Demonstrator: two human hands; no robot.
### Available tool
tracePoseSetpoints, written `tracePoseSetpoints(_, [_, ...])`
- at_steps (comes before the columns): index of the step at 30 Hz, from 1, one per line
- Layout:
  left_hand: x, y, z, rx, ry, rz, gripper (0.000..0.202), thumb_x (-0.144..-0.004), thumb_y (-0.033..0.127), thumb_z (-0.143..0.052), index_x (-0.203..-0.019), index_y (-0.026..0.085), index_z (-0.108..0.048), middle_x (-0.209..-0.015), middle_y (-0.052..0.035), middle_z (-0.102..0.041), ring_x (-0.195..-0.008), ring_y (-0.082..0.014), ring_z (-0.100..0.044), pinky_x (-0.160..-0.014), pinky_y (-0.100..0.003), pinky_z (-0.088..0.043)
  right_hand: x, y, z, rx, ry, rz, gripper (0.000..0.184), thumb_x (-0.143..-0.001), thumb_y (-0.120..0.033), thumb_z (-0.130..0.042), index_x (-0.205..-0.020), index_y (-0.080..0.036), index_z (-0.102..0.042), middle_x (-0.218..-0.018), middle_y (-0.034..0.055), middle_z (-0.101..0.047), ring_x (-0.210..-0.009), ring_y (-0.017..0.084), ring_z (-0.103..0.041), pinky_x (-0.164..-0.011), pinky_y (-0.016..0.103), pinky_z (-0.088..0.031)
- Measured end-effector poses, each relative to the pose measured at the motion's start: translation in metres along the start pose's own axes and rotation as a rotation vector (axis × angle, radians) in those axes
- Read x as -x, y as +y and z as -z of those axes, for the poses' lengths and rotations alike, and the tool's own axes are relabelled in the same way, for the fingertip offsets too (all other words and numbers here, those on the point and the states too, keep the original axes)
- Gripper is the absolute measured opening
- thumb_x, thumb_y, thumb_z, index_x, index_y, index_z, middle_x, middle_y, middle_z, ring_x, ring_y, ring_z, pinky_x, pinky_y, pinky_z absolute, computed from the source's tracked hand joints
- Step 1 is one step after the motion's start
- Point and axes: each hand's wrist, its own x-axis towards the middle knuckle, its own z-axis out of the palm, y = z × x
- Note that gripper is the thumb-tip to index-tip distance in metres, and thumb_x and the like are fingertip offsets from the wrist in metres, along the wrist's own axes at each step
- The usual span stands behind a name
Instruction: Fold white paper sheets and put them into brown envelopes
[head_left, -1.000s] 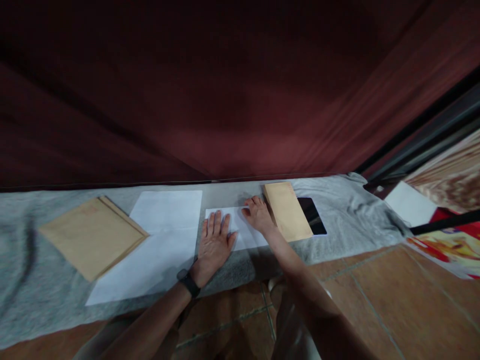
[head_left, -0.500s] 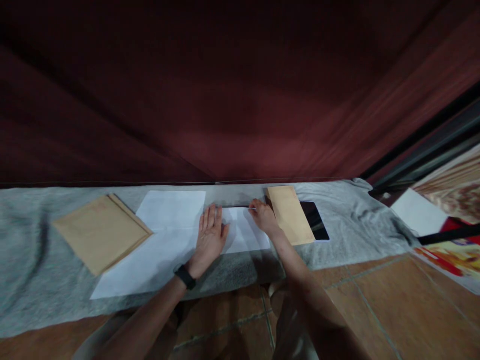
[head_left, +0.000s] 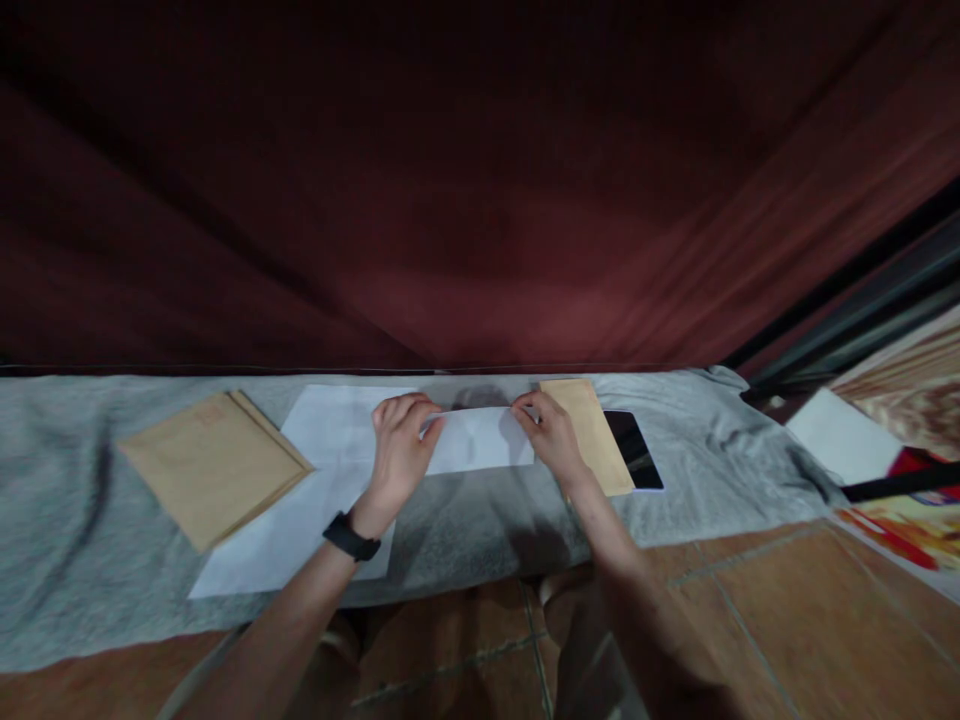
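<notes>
A folded white sheet of paper (head_left: 476, 440) stretches between my hands over the grey cloth. My left hand (head_left: 401, 440), with a dark band on its wrist, pinches the sheet's upper left corner between thumb and fingers. At the upper right corner my right hand (head_left: 547, 428) pinches the same sheet. Under and beside my left hand lie larger white papers (head_left: 300, 530). Just right of my right hand rests a brown envelope (head_left: 596, 440), partly covering a dark-screened phone (head_left: 634, 450).
Several brown envelopes (head_left: 210, 465) lie stacked at the left, overlapping the white papers. The grey cloth (head_left: 720, 460) runs along a dark red fabric wall (head_left: 480, 280). At the right are a white sheet (head_left: 844, 435) and dark bars. Tiled floor (head_left: 750, 590) shows below.
My left hand, flat on the paper before, now pinches its upper left corner. My right hand has shifted slightly right. The folded sheet looks narrower, its lower edge higher.
</notes>
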Motion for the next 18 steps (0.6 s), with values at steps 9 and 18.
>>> tracePoseSetpoints(9, [0.018,0.000,0.029,-0.008,-0.098,-0.112,0.022,-0.094,0.019,-0.050,-0.097,0.027,-0.070,-0.117,-0.0030,-0.071,-0.125,-0.0234,-0.059,-0.116,-0.050,-0.031,0.031,-0.021,0.020,0.290,-0.118,0.161,0.023,-0.104,-0.025,-0.045,-0.102,-0.024,-0.068,-0.107,0.0082,-0.072,-0.110,0.023,-0.064,-0.099,0.042,-0.049])
tracePoseSetpoints(18, [0.074,-0.003,0.010,-0.020,-0.597,-0.225,0.038,-0.087,0.004,-0.040,-0.104,0.025,-0.066,-0.135,-0.0063,-0.064,-0.126,-0.0219,-0.059,-0.110,-0.040,-0.048,0.069,-0.011,0.024,0.352,-0.571,0.155,0.015,-0.094,-0.017,-0.056,-0.098,-0.022,-0.069,-0.097,0.0055,-0.072,-0.094,0.022,-0.066,-0.090,0.036,-0.050])
